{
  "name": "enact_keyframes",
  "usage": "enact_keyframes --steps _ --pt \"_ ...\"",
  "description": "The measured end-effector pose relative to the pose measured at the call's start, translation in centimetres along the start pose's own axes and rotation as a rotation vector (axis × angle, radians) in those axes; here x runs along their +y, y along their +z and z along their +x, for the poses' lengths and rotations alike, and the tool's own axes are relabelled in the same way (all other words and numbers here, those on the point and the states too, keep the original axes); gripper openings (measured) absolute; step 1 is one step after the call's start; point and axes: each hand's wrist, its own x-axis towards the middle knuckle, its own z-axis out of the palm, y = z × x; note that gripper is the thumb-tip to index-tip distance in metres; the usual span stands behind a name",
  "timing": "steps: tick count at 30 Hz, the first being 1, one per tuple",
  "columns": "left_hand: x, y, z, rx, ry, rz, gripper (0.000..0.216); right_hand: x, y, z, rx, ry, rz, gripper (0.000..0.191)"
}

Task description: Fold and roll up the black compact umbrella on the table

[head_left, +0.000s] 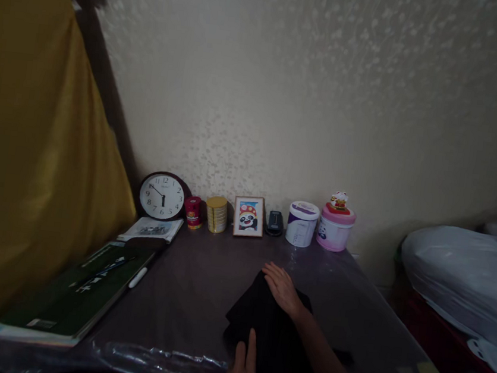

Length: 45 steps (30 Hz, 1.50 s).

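Home bedroom, wall clock (162, 196), framed panda picture (249, 216), tins on dark table (202, 277), bedding (462, 277) beside

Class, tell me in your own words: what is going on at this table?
A person has both bare hands on a black cloth lying on the dark table. The right hand lies flat on its far end; the left hand touches its near edge, fingers extended. A clock, tins and a framed panda picture stand along the wall behind.

Clock (162, 196), 2 cans (216, 214), frame (249, 216), 2 tubs (302, 223) stood along table (202, 277) rear edge, L to R. Book (78, 296) lay at L edge. Cloth (259, 325) lay front-ctr under L hand (243, 371), R hand (282, 287).
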Motion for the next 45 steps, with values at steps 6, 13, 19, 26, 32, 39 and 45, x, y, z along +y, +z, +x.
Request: enact_keyframes --steps 6,13,19,26,32,39,45 --pt "0.2 0.0 0.0 -0.015 -0.024 0.021 0.079 -3.0 -0.8 -1.0 0.013 -0.061 -0.072 0.035" --pt "-0.3 0.1 -0.2 -0.013 0.038 0.013 0.075 -8.5 -1.1 -5.0 -0.163 -0.191 0.064 0.034" --pt "-0.3 -0.6 -0.8 0.015 0.062 -0.051 0.068 -10.7 -2.2 -7.2 -0.216 -0.12 0.276 0.038" --pt "-0.1 -1.6 -1.5 -0.026 0.036 -0.081 0.069 -10.5 -2.0 -8.1 -0.079 -0.066 0.237 0.033" --pt "-0.4 -1.6 -1.6 0.019 0.073 -0.073 0.067 -10.8 -2.6 -7.6 -0.072 -0.028 0.296 0.033" --pt "-0.6 -1.0 -1.6 0.029 0.026 -0.091 0.063 -9.0 -1.9 -7.3 -0.072 0.02 0.298 0.034" --pt "-1.9 -0.5 -1.1 -0.032 0.081 -0.327 0.066 -9.0 -3.3 -9.9 0.043 0.296 0.709 0.038"
